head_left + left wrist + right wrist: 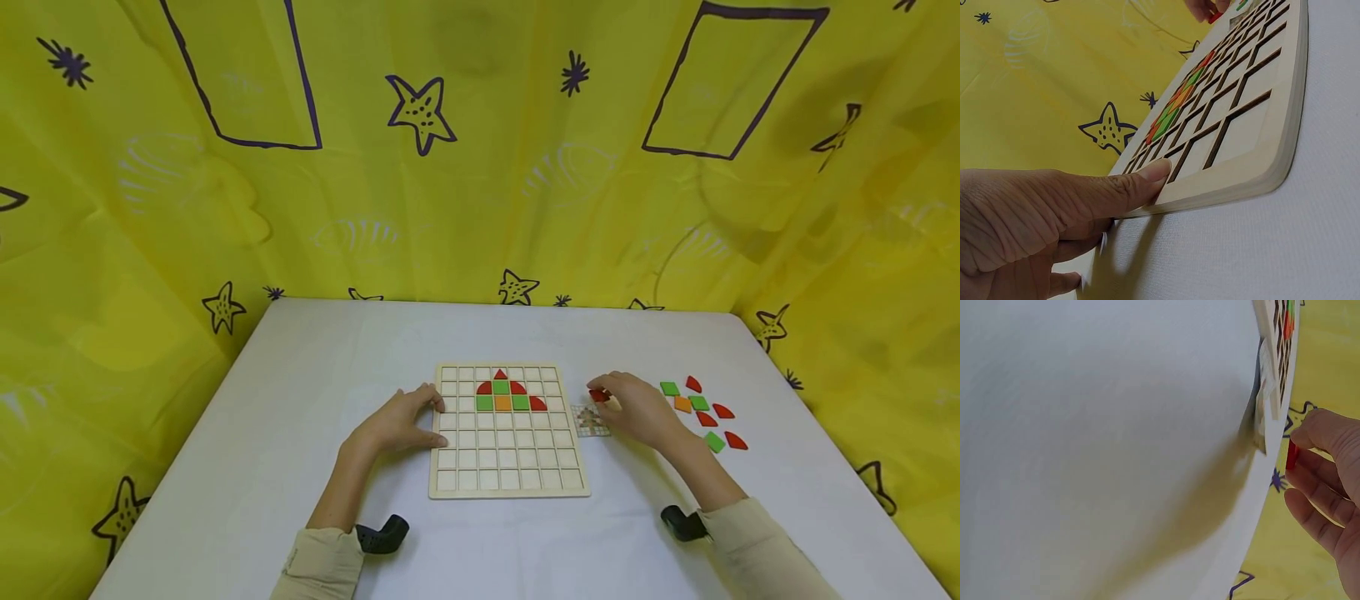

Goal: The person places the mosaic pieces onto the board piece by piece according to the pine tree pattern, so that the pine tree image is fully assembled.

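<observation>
A pale wooden grid board lies on the table. Near its top, several red, green and orange tiles sit in the squares. Along the board's left rim rests my left hand, its thumb lying straight on the rim in the left wrist view. Beyond the board's right edge, my right hand pinches a small red tile between thumb and fingers, raised above the table. Fingers partly cover this tile, so its full outline is hidden. A small pattern card lies against the board, just below the right hand.
To the right of the right hand, loose tiles are scattered: green squares, an orange square and several red quarter-circles. The white table ends at a yellow patterned curtain behind and at the sides.
</observation>
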Motion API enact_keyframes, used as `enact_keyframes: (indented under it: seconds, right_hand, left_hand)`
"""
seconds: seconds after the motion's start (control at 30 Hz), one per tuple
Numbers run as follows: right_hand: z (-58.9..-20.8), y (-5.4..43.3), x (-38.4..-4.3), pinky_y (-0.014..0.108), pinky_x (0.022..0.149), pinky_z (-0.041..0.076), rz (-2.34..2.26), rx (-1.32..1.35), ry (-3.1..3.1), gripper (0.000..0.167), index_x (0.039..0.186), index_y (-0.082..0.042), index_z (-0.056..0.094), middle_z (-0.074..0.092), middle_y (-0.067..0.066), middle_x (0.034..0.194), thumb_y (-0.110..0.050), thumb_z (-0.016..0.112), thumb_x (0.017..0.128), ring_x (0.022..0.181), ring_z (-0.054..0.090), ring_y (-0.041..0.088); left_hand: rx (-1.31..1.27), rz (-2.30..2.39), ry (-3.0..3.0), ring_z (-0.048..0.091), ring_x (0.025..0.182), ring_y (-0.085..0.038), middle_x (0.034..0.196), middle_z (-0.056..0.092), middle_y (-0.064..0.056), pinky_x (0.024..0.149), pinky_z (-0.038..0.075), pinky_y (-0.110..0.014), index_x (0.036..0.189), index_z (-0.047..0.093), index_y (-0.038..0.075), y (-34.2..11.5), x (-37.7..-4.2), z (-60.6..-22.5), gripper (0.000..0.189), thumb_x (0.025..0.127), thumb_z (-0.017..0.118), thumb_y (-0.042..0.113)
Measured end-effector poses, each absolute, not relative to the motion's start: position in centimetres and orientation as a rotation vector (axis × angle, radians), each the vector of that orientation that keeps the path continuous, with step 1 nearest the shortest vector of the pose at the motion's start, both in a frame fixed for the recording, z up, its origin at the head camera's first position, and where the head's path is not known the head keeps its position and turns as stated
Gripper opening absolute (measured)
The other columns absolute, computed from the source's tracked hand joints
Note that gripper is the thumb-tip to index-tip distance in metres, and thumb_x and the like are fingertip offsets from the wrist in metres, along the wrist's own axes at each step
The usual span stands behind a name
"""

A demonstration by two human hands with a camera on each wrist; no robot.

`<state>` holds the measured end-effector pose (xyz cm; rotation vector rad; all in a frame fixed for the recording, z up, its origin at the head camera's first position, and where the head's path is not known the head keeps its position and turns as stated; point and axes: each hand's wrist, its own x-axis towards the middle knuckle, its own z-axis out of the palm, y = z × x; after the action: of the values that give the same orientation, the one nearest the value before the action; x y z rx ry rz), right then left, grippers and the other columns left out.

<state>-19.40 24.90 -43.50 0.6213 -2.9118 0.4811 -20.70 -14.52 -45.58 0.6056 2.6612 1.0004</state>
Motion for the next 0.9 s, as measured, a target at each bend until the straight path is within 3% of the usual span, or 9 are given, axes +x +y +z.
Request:
enact_keyframes:
  seconds: [0.6, 0.9]
  right_hand:
    - [-43.1, 18.6, -20.4, 0.044, 0.089, 0.059, 0.525, 0.851, -2.873, 0.027, 0.117, -0.006, 0.072, 0.071, 0.006, 0.111, -0.008, 0.076, 0.090, 0.103, 0.065, 0.024]
    - [-43.3, 16.2, -20.8, 0.038, 0.083, 0.060, 0.535, 0.981, -2.811, 0.026, 0.115, -0.005, 0.073, 0.071, 0.006, 0.110, -0.005, 0.076, 0.089, 0.098, 0.064, 0.022]
  left_hand:
    - [0.633, 1.018, 2.659, 0.057, 0.130, -0.030, 0.124, 0.065, -0.008, 0.126, 0.015, -0.058, 0.107, 0.059, 0.012, -14.6, -20.7, -45.5, 0.043, 0.079, 0.090, 0.020]
    - [0.587, 1.004, 2.658, 0.055, 0.133, -0.029, 0.128, 0.064, -0.008, 0.127, 0.014, -0.057, 0.107, 0.059, 0.013, -14.4, -20.7, -45.4, 0.043, 0.079, 0.091, 0.021]
